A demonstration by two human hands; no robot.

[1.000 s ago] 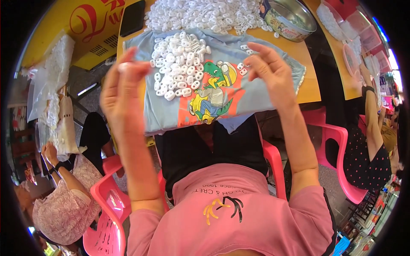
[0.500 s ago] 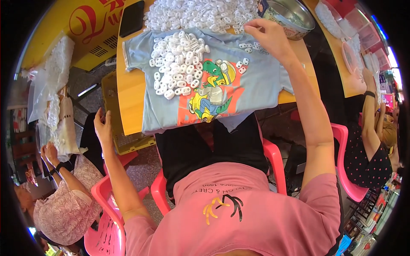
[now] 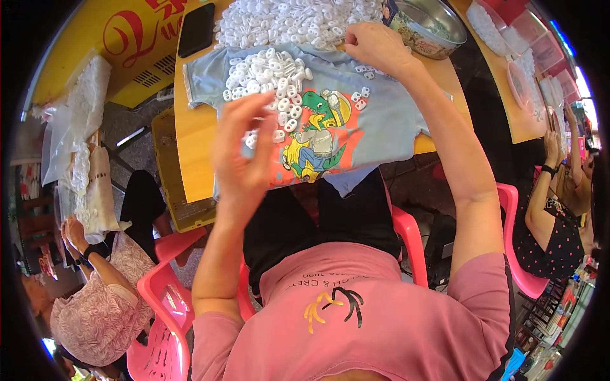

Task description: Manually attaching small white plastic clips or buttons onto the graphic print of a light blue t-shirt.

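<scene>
My left hand (image 3: 244, 152), smeared by motion, hovers over the left part of a light blue T-shirt (image 3: 387, 136) with a cartoon dinosaur print. Its fingers are loosely bent and apart, and I see nothing held. Behind it lies a heap of small white oval plastic pieces, each with two holes (image 3: 270, 70), partly hidden by the hand. At the near edge of a larger white heap (image 3: 279, 22), my right hand (image 3: 378, 47) has its fingers curled together. Whatever they hold is hidden. Several loose white pieces (image 3: 361, 98) rest on the shirt, below the right hand.
The shirt covers much of a wooden table (image 3: 194, 152). A black phone (image 3: 197, 28) lies at its far left, a round metal tin (image 3: 432, 28) at its far right. Pink plastic chairs (image 3: 162, 298) stand close by. Co-workers sit left (image 3: 101, 298) and right (image 3: 549, 235).
My left hand has risen from beside the table to above the shirt. My right hand has shifted slightly left along the large heap. The co-worker at right has moved their hands.
</scene>
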